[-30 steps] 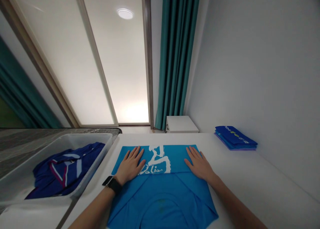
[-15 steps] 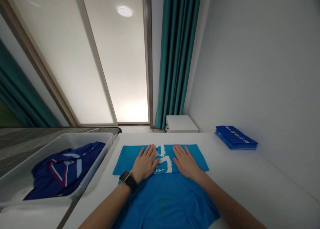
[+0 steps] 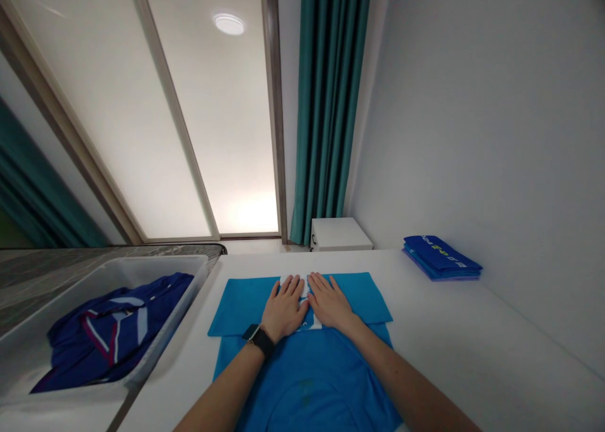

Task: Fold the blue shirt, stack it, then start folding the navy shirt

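A blue T-shirt (image 3: 302,369) lies on the white table, its neckline toward me and its far part folded over into a wide band. White print shows in the middle of that band, partly covered by my hands. My left hand (image 3: 285,307), with a black watch on the wrist, rests flat on the band left of centre. Just right of it, my right hand (image 3: 329,301) presses flat on the band, fingers stretched forward. The two hands nearly meet over the print. Neither one grips the cloth.
A translucent plastic bin (image 3: 201,271) at the left holds dark blue garments (image 3: 118,325) with white and red stripes. On the table's right, by the wall, sits a stack of folded blue clothes (image 3: 442,257). A small white cabinet (image 3: 340,233) stands beyond the far table edge.
Both hands have slid inward over the folded band and are closer together, covering more of the white print. The view has shifted slightly.
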{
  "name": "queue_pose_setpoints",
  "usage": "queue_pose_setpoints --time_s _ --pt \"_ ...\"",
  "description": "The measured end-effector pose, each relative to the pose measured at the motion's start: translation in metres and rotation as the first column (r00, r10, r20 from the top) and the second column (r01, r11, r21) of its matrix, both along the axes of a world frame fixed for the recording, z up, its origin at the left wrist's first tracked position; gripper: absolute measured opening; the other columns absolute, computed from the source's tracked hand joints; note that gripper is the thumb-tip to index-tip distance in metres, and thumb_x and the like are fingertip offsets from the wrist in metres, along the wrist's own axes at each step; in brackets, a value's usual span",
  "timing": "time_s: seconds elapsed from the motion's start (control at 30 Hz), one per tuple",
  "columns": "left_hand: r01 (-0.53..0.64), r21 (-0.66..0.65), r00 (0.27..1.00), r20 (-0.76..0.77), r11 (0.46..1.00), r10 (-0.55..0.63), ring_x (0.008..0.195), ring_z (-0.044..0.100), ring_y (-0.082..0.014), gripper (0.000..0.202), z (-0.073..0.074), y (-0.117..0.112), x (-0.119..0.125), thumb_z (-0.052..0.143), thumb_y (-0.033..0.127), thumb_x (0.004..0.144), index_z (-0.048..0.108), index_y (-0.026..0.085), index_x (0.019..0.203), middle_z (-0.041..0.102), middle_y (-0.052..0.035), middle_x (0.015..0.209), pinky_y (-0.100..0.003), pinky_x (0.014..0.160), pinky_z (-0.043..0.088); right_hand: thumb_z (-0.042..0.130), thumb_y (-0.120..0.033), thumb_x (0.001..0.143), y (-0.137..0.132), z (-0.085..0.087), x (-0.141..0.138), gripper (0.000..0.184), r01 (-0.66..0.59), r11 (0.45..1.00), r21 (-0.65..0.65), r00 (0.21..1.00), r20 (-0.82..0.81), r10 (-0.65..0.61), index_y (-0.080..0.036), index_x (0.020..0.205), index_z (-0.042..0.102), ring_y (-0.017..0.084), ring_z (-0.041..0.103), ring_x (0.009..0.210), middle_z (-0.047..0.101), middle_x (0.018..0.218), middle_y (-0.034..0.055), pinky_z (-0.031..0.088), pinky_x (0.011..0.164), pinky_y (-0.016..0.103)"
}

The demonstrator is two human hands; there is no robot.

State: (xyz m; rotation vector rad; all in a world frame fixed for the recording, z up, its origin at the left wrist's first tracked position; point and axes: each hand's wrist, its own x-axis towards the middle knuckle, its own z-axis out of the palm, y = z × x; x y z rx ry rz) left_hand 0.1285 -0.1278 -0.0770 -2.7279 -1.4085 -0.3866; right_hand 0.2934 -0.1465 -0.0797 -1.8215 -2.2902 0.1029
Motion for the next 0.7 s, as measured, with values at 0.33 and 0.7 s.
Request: queue_pose_setpoints --time_s 0.33,0.7 --pt "-0.106 -0.043 0.994 -0.015 0.993 0.105 0.142 0.031 -0.0257 0.057 0.004 0.006 -0.011 0.034 0.048 0.095 0.041 0.020 0.145 0.039 -0.0079 0.151 -0.050 0.115 0.024 0.018 -0.043 0.098 -0.001 -0.001 0.039 0.062 0.100 0.993 -0.061 0.995 0.038 -0.097 -0.011 0.150 0.030 0.021 0.018 0.145 0.026 0.156 0.0095 0.008 0.118 0.043" --pt "-0.155 -0.046 0.987 -0.055 0.987 0.152 0.144 0.026 -0.0251 0.060 -0.002 0.012 -0.020 0.024 0.052 0.097 0.037 0.021 0.147 0.034 -0.0044 0.154 -0.047 0.117 0.020 0.015 -0.048 0.098 -0.006 -0.006 0.076 0.065 0.290 0.954 -0.070 0.950 0.143 -0.278 -0.013 0.151 0.026 0.024 0.016 0.145 0.024 0.157 0.0074 0.004 0.117 0.048"
